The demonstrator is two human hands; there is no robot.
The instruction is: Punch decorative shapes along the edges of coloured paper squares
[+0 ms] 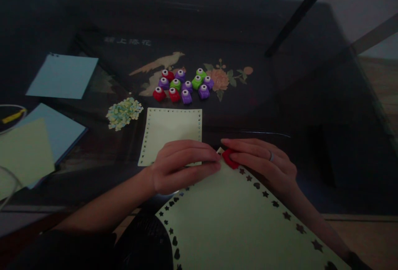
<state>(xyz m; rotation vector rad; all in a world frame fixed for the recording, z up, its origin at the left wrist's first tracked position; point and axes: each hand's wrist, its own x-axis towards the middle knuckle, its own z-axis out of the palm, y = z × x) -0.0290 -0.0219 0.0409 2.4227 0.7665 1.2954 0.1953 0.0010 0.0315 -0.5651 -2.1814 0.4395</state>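
A pale green sheet of paper (239,216), punched along its edges with stars, hearts and other shapes, is held up close to me. Its far corner lies between my hands. Fingers of my left hand (186,166) are pressed together on the paper by that corner. A red craft punch (230,159) sits on the sheet's edge, gripped by my right hand (267,160), which wears a ring. Beyond my left hand, partly covered by it, a smaller square sheet (174,127) with punched borders lies flat on the table.
Several red, purple and green craft punches (186,86) stand on the dark, flower-painted table (248,108). Left of them is a heap of tiny paper cut-outs (124,112). Blue paper (65,76) and a green-topped paper stack (26,154) lie further left, near a white cable (14,179).
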